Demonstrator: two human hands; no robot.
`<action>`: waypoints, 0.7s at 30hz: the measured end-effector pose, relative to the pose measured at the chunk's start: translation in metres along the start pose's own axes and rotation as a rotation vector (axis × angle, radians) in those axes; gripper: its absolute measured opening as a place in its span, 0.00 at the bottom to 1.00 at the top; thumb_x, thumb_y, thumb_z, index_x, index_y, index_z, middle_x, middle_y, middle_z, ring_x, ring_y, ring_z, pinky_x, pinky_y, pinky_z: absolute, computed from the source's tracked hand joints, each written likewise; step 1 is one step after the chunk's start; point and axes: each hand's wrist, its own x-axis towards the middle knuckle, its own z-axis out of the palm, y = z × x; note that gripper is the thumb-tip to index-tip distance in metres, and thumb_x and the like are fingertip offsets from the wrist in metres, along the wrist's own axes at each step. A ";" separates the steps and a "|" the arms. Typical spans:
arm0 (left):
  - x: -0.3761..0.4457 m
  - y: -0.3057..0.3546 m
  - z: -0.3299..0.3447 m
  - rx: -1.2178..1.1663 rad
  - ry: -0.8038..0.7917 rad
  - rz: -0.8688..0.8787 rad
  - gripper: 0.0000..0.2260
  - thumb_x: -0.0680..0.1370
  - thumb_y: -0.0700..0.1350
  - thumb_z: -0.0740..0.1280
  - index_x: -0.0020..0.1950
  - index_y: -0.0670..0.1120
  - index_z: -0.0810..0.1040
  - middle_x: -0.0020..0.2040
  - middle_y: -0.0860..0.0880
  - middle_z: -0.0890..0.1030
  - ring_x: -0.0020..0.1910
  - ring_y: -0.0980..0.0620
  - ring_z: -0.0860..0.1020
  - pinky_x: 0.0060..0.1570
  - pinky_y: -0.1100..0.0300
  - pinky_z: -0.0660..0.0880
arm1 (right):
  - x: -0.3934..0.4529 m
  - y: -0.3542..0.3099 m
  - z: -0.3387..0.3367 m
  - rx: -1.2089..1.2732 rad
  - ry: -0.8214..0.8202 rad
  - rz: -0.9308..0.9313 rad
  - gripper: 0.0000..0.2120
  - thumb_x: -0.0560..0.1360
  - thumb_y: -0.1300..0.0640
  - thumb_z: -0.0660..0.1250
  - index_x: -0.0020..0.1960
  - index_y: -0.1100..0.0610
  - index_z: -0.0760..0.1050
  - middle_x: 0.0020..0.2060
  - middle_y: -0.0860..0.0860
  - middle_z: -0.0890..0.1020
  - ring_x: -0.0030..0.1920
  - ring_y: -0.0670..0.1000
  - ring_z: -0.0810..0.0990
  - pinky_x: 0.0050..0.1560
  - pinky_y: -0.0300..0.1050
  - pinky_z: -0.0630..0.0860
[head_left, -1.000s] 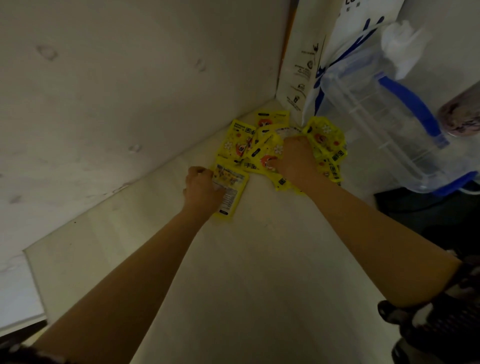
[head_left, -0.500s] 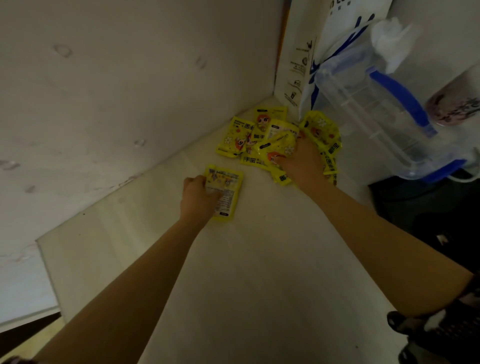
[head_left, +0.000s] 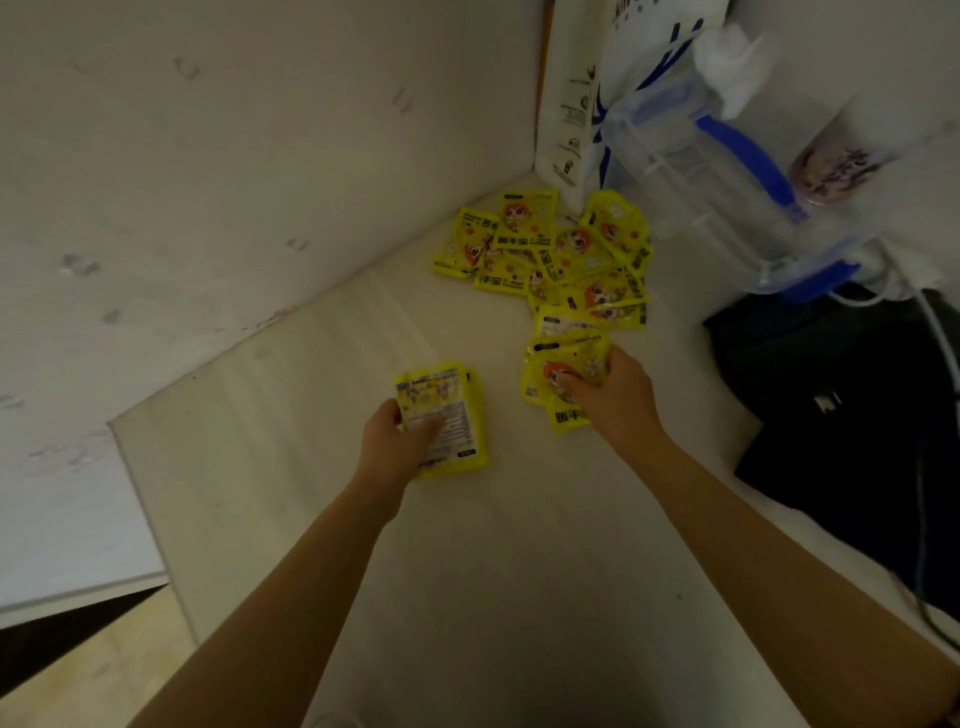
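The back-up stack of yellow packets lay flat on the pale surface, printed text side up, long edges running toward 12 o'clock. The left hand gripped it at its 7 o'clock corner, thumb across the top sheet. At 3 o'clock of it, apart from it, was the face-up bunch of yellow packets, showing a red-haired cartoon figure. These packets were fanned and slightly crumpled, and the right hand pinched them from their 4 o'clock side. At 12 o'clock of that bunch, the loose pile of yellow packets sprawled overlapping, mostly face up, at mixed angles.
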 end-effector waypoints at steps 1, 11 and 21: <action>-0.006 -0.006 -0.001 -0.020 -0.005 -0.005 0.09 0.76 0.38 0.68 0.56 0.41 0.76 0.48 0.46 0.81 0.41 0.51 0.81 0.31 0.63 0.79 | -0.009 0.005 0.000 0.020 -0.005 0.020 0.18 0.69 0.53 0.75 0.56 0.57 0.75 0.46 0.49 0.79 0.45 0.48 0.77 0.42 0.39 0.72; -0.053 -0.049 -0.018 -0.137 -0.031 -0.059 0.06 0.76 0.37 0.68 0.50 0.45 0.77 0.49 0.44 0.83 0.47 0.44 0.83 0.47 0.49 0.80 | -0.096 0.057 0.019 0.151 0.055 0.140 0.18 0.68 0.53 0.75 0.56 0.53 0.76 0.50 0.50 0.83 0.51 0.51 0.82 0.55 0.54 0.79; -0.071 -0.082 -0.078 -0.034 -0.176 -0.003 0.08 0.77 0.37 0.68 0.56 0.42 0.77 0.50 0.45 0.83 0.47 0.47 0.83 0.43 0.53 0.81 | -0.178 0.062 0.087 0.235 0.200 0.163 0.19 0.71 0.55 0.73 0.60 0.54 0.75 0.52 0.50 0.83 0.52 0.50 0.82 0.54 0.50 0.79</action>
